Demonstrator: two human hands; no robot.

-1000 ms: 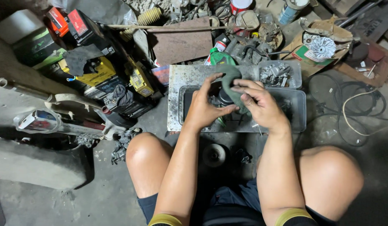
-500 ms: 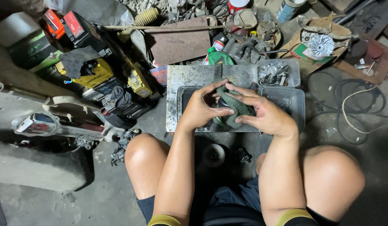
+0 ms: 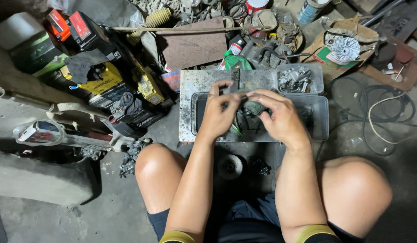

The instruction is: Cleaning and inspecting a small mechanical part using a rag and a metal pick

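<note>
Both hands meet over a dark plastic tray, holding a small grimy part between them. The part is dark green-grey, rounded and dull with oil; its exact shape is hard to make out because the fingers cover most of it. The left hand has its fingers curled closed, pinching the part's near edge, with the thumb and forefinger raised at the top. The right hand wraps its fingers around the part from the other side, gripping it.

Just under the fingers lies a thin green strip, partly hidden by the left hand. Beyond the fingertips sits a worn metal plate, and past the right hand's fingers, one small clear container full of metal fittings too small to tell apart.

Two bare knees frame the view. Between them, below the wrists, one round dark disc rests on the floor.

Well away from the left hand's fingers stand several batteries: two with red tops and two yellow ones can be counted, the rest are hidden in the clutter. Beyond the right hand, coiled cable runs off the frame's edge.
</note>
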